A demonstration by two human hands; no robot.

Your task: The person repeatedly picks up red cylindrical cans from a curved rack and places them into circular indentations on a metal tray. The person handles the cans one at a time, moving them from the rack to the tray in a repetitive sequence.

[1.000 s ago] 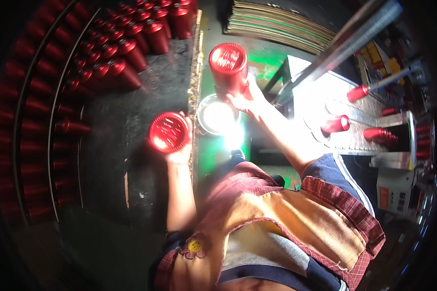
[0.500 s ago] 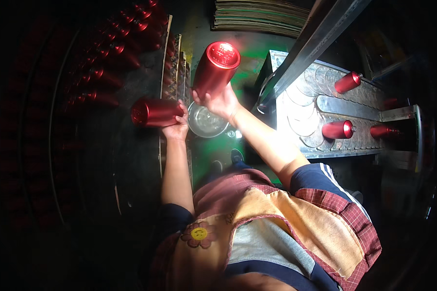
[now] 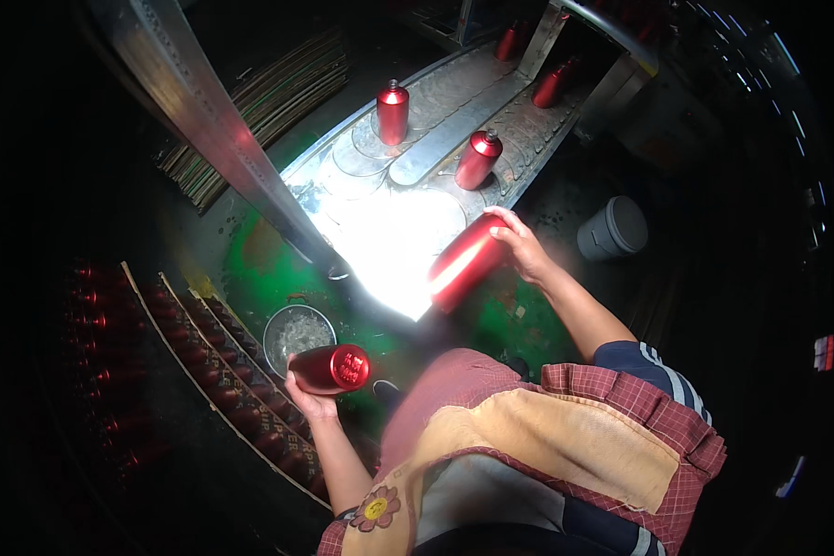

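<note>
My right hand [image 3: 521, 248] grips a glossy red metal bottle [image 3: 471, 266] by its upper right end, tilted at the near end of a slat conveyor [image 3: 435, 120]. Strong glare sits beside the bottle's lower end; whether it touches the conveyor I cannot tell. Lower left, my left hand [image 3: 311, 397] is closed round a second red bottle [image 3: 320, 370], held on its side with the round base facing right. On the conveyor stand a red bottle [image 3: 393, 115] with a narrow neck and another red bottle [image 3: 478, 161] nearer my right hand.
Cartons [image 3: 222, 408] filled with red bottles line the left. Beside them a round basin [image 3: 271, 334] holds clear, shiny material. A metal post [image 3: 208, 125] slants across the upper left, before stacked flat sheets [image 3: 269, 107]. A white lidded bucket [image 3: 612, 230] stands on the right.
My view has swung toward the conveyor. The right hand has carried its bottle from near the cartons to the conveyor's end. The left hand's bottle now has its base facing right instead of left.
</note>
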